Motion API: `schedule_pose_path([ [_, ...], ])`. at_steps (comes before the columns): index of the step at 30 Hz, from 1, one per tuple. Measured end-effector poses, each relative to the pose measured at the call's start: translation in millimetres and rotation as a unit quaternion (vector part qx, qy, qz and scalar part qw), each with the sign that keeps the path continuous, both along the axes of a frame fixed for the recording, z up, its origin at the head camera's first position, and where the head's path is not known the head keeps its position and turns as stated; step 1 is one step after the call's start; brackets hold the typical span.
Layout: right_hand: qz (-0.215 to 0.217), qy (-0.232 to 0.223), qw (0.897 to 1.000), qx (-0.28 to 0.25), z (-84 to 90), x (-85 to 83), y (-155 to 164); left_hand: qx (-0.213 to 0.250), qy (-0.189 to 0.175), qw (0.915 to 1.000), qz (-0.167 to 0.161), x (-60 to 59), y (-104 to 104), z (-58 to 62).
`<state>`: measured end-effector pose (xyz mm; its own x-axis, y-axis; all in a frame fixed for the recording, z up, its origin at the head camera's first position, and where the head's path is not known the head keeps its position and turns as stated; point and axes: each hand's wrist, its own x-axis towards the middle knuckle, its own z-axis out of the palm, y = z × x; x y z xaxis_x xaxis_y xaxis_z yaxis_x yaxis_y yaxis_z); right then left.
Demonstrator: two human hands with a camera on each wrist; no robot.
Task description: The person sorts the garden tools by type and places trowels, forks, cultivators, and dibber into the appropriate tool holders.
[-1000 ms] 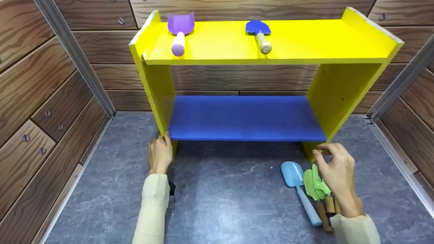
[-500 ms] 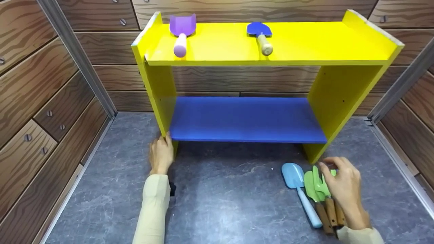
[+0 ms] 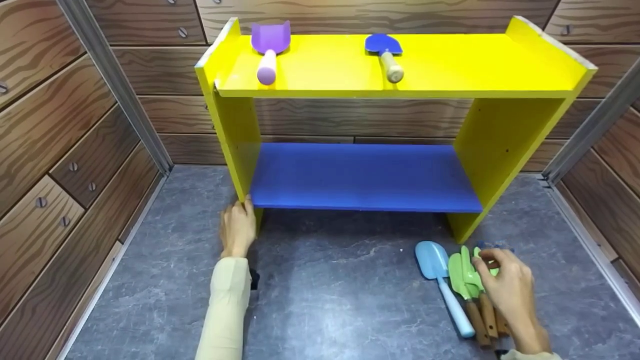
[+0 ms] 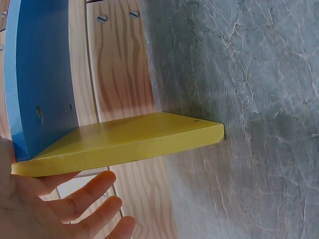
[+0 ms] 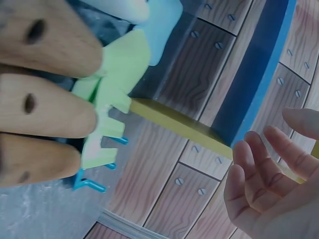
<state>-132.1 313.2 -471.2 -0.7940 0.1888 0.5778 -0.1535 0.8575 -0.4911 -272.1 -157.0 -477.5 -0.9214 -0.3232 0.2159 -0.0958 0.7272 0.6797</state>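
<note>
My left hand (image 3: 238, 224) rests with straight fingers against the foot of the yellow shelf unit's left side panel (image 3: 235, 145); the left wrist view shows the left hand (image 4: 75, 209) flat beside that panel's edge (image 4: 134, 142). My right hand (image 3: 502, 282) hovers over a bunch of small garden tools on the floor, its fingertips at the head of a green rake (image 3: 482, 260). In the right wrist view the right hand (image 5: 269, 189) is spread and holds nothing, with the green rake (image 5: 112, 84) and wooden handles (image 5: 45, 45) beside it. A light blue shovel (image 3: 434, 261) lies left of the green tools.
A purple scoop (image 3: 269, 47) and a blue trowel (image 3: 385, 52) lie on the yellow top shelf (image 3: 450, 65). The blue lower shelf (image 3: 360, 175) carries nothing. Wood-pattern walls (image 3: 60, 150) close in the grey stone-pattern floor (image 3: 340, 290) on three sides.
My right hand has come down and back from the shelf's right leg to the green tools on the floor. My left hand has stayed at the left leg.
</note>
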Motion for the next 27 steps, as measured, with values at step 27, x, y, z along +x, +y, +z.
schedule_pose_path([
  [27, 0.019, -0.26, 0.966, -0.004, -25.9, 22.9, -9, 0.006, 0.006, 1.0, -0.002, 0.2, 0, -0.9],
])
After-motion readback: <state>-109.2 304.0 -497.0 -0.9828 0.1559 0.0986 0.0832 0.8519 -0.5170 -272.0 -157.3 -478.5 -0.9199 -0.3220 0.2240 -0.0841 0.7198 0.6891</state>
